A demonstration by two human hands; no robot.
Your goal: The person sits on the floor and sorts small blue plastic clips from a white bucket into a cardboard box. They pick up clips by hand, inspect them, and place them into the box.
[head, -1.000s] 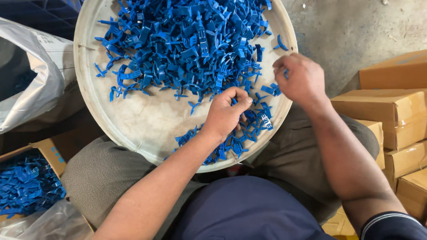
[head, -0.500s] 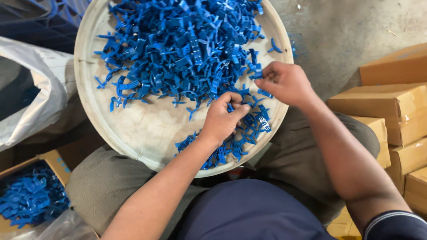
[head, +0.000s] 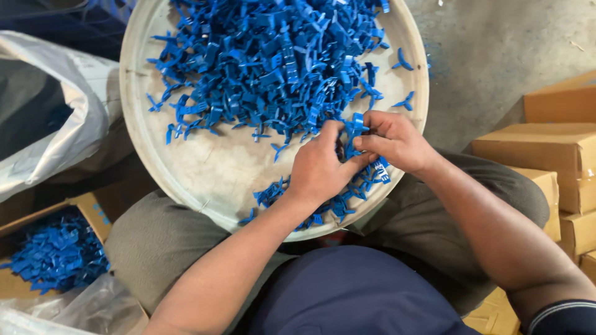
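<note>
Blue plastic piece point(head: 355, 130) between both hands, tan cartons point(head: 546, 149) right

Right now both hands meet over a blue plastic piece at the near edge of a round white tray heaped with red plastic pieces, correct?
Not quite. In the head view the heap on the round white tray is blue, not red. The left hand and right hand do meet over a blue plastic piece near its near edge.

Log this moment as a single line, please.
left hand: grips blue plastic piece | right hand: grips same piece | round tray on lap: blue pieces piled | box of blue pieces at left
</note>
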